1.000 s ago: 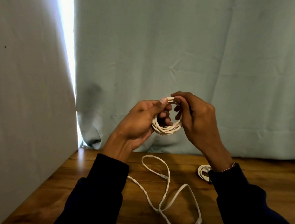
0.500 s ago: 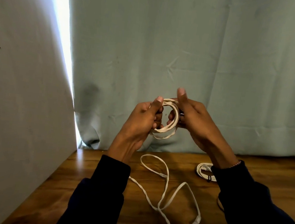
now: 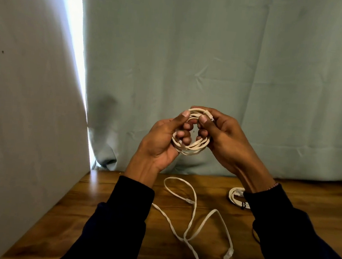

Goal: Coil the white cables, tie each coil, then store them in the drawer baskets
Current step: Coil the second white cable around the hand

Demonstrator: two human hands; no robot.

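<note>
Both the left hand [image 3: 160, 141] and the right hand [image 3: 221, 138] gripped the coil [image 3: 191, 147], fingers curled; tying seemed next.

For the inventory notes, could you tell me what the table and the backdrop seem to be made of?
The brown table looks like wood with a glossy finish: grain and glare show. The pale green backdrop looks like matte cloth: creases and folds show.

A room at home, by my read.
I see a pale green curtain [image 3: 213, 60] hanging behind a wooden table [image 3: 101, 210], daylight slipping through a gap beside a plain wall [image 3: 24, 96].
</note>
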